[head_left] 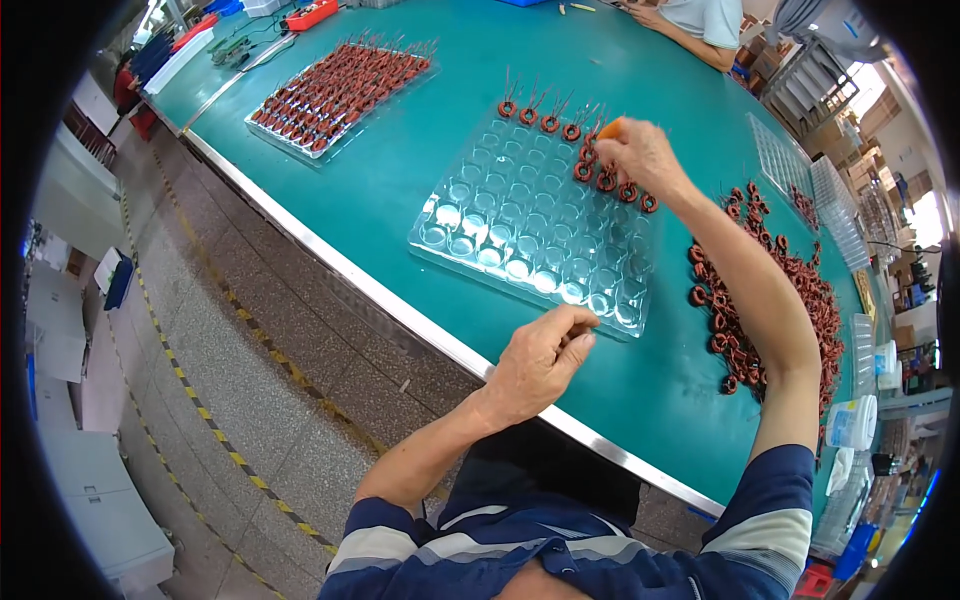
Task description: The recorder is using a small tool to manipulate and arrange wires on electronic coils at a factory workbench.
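Note:
A clear plastic tray [500,215] with round pockets lies before me. Red-brown ring coils [607,180] with thin wire leads fill part of its far row and far right corner. Above that corner, my right hand [645,158] is closed in a pinch among the coils. Something orange [612,128] shows at its fingers, and its fingertips are partly hidden. My left hand [535,365] is loosely closed, its fingers curled beside the tray's near edge; I see nothing in it. A large loose pile of similar coils [790,290] spreads to the right, partly behind my right forearm.
Another tray full of coils [340,95] lies at the far left of the green table [360,215]. Clear trays [780,155] and a white tub [852,422] line the right side. Across the table, a person's arm [690,40] rests near the edge.

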Demonstrator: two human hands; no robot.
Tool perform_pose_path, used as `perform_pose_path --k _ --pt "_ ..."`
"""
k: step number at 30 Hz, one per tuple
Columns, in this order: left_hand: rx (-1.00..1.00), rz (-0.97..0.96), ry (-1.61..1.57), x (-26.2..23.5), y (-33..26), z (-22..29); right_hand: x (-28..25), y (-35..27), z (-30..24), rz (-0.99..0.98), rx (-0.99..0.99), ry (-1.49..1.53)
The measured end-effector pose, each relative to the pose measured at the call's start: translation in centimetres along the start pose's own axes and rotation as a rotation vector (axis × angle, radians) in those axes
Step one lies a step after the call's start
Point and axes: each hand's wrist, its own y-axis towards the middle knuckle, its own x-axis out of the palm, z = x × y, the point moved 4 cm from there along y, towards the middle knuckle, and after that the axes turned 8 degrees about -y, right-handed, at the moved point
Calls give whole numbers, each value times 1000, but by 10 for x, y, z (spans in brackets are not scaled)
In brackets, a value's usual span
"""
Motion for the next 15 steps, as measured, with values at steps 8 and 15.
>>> perform_pose_path --k 8,15 --pt "-94 34 -57 -4 0 -1 -55 -96 39 -108 -195 -640" --pt "-66 21 -49 2 4 -5 -45 -161 65 -175 -178 -701"
